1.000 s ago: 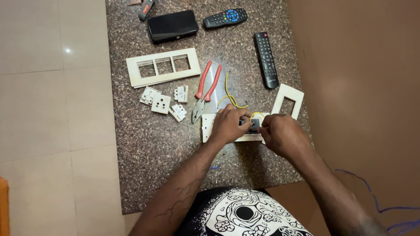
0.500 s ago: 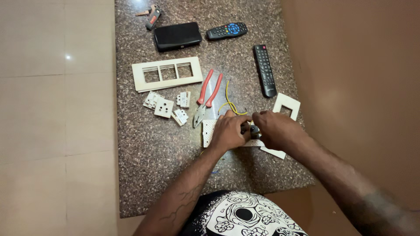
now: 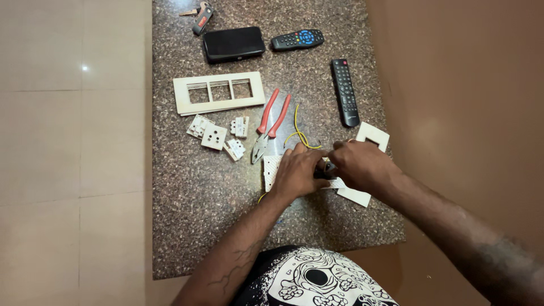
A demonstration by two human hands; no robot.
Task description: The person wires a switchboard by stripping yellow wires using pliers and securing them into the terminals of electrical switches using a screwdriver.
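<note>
Both hands meet over a white plastic switch-plate assembly lying at the near right of the speckled granite slab. The left hand is curled down over the plate's ribbed left part, apparently pinning it flat so it cannot slide. The right hand is closed around something small and dark between the two hands (possibly a tool handle or a switch module; the fingers hide it). A thin yellow wire loops away from the work toward the far side, ending beside the red-handled pliers, which lie within easy reach. Further left sit small white switch modules and a long white three-window frame; two black remote controls and a black rectangular box lie at the far end.

Compared with half a second ago, the hands sit in nearly the same place, with the grip unchanged.
</note>
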